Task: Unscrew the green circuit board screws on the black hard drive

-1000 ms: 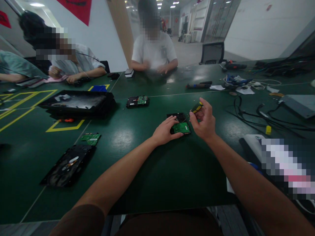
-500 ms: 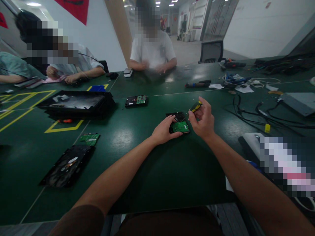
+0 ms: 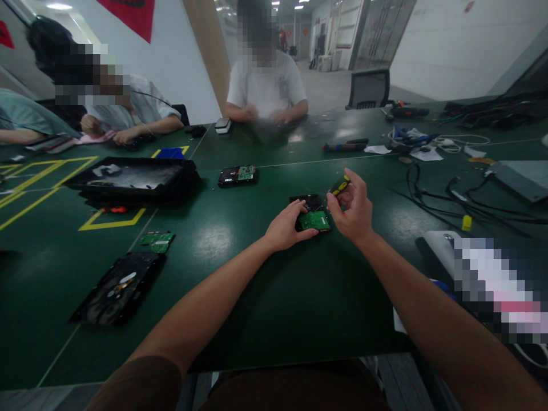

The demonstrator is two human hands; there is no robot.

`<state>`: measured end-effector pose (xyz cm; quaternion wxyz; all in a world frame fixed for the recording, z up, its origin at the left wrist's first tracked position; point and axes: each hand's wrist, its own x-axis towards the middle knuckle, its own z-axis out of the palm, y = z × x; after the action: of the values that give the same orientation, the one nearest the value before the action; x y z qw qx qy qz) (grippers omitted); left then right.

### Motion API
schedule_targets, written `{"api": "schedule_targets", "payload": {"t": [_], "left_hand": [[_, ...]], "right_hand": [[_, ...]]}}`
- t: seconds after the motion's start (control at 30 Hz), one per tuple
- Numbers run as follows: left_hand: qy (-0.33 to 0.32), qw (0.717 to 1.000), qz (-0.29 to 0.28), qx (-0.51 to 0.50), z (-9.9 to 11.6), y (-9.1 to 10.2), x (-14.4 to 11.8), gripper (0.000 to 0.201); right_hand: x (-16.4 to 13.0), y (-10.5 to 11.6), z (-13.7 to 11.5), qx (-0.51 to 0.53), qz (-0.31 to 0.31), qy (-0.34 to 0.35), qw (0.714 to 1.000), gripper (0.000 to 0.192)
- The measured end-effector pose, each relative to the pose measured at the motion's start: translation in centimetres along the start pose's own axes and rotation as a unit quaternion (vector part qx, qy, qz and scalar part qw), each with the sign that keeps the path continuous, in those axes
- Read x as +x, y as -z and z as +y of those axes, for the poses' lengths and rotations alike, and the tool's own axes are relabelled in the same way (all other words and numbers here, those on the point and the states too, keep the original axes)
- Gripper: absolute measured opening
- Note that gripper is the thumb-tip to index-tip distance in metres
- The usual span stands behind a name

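Observation:
A hard drive lies on the green table with its green circuit board facing up. My left hand grips it from the left, fingertips over the top and thumb along the near edge. My right hand, just to the right of the drive, holds a screwdriver by its black and yellow handle. The handle tilts up to the right; its tip is too hard to make out by the drive's right side. A second hard drive sits farther back, to the left.
At left lie a black drive casing, a loose green circuit board and stacked black trays. Black cables and a grey metal box occupy the right. Two people sit across, another at the left edge.
Both hands stay almost in place at the hard drive, the screwdriver still held. Across the table, a person's hands have shifted slightly.

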<state>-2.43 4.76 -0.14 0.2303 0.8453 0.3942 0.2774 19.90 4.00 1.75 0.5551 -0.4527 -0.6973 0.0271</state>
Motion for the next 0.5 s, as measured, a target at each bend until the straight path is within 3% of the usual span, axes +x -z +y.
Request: {"api": "schedule_targets", "payload": {"t": [0.3,0.5], "left_hand": [[-0.008,1.0,-0.002,-0.004,0.18,0.11,-0.06,0.06],[-0.012,1.0,-0.005,0.004,0.37,0.3,-0.1,0.06]], "right_hand": [[0.0,-0.1,-0.04,-0.023,-0.001,0.021,1.0,0.073],[-0.15,-0.25,0.13,0.008,-0.013,-0.005,1.0,0.073]]}}
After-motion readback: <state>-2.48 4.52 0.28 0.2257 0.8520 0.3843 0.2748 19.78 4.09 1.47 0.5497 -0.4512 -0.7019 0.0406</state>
